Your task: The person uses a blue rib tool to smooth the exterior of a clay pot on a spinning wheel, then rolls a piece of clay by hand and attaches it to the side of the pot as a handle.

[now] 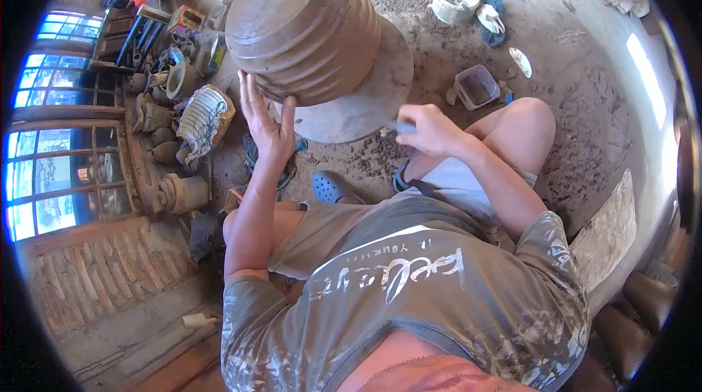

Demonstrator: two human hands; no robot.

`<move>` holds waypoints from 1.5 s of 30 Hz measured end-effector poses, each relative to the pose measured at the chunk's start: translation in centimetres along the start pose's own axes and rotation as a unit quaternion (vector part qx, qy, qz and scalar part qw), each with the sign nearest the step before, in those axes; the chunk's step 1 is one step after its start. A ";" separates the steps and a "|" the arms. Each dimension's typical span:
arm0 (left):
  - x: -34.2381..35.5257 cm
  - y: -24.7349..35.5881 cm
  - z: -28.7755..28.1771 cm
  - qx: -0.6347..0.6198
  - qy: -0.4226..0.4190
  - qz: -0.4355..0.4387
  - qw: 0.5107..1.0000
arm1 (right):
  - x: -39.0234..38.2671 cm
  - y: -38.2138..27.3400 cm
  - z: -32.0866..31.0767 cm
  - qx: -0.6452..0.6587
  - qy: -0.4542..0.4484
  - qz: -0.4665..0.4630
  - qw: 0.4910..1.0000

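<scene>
A large brown clay pot with ridged, wet-looking sides stands on a round potter's wheel. My left hand is open, its fingers stretched up along the pot's near left side and the thumb at its lower wall. Off to the right, apart from the pot, my right hand is closed around a small flat grey tool. Only the tool's end shows past my fingers, so its full shape is hidden.
Right of the wheel are a white bucket, a square plastic tub and a pale oval piece on the clay-spattered floor. Left lie a ribbed white container and a clay-coloured jar. My blue clog is near the wheel.
</scene>
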State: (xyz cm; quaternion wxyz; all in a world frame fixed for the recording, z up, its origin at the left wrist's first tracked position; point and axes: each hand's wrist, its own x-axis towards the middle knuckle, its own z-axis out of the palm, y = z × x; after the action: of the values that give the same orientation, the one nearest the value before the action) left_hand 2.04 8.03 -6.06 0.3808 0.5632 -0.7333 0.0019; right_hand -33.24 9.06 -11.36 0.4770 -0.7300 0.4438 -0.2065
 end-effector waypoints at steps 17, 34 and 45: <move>1.2 -1.3 1.7 -0.050 0.016 -0.041 0.998 | 5.3 -6.4 -0.5 0.228 0.106 -0.005 0.968; -4.1 6.4 1.3 0.002 -0.046 0.024 0.999 | 0.6 2.8 0.6 0.020 0.137 -0.027 0.990; -3.1 -0.5 3.0 0.060 -0.158 0.277 0.946 | 1.8 -5.8 -2.5 0.232 0.222 0.062 0.945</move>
State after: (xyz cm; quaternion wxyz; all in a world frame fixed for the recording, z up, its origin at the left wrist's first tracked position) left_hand 1.00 9.11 -10.15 0.2105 0.3529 -0.9096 0.0621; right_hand -31.51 7.08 -5.28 0.5345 -0.5061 0.5223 -0.4305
